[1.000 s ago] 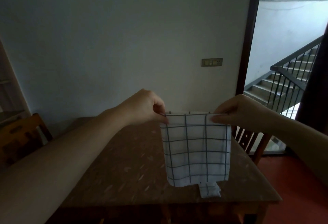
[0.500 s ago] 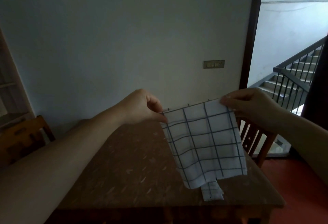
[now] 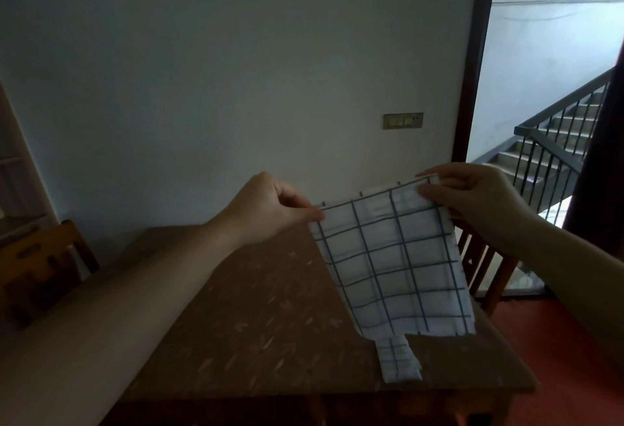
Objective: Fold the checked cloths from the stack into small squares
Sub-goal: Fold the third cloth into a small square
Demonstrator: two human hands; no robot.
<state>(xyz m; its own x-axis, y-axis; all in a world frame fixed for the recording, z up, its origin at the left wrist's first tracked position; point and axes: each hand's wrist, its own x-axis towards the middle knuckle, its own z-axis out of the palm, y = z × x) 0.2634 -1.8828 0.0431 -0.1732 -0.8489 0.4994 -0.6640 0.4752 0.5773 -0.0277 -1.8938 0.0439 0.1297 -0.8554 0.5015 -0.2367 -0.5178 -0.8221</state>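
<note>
A white cloth with dark blue checks (image 3: 391,263) hangs in the air above the brown table (image 3: 256,317). My left hand (image 3: 270,206) pinches its top left corner. My right hand (image 3: 472,196) pinches its top right corner, held a little higher, so the top edge slants up to the right. The cloth's lower edge swings out to the right. A small folded checked cloth (image 3: 398,358) lies on the table near the front edge, partly hidden behind the hanging cloth.
A wooden chair (image 3: 40,266) stands at the table's left. Another chair (image 3: 483,266) stands behind the table's right side. An open doorway on the right shows a staircase with a dark railing (image 3: 557,141). A switch plate (image 3: 403,120) is on the wall.
My right hand has risen and moved right, tilting the cloth's top edge. The cloth's bottom has swung out to the right. My left hand has stayed about where it was.
</note>
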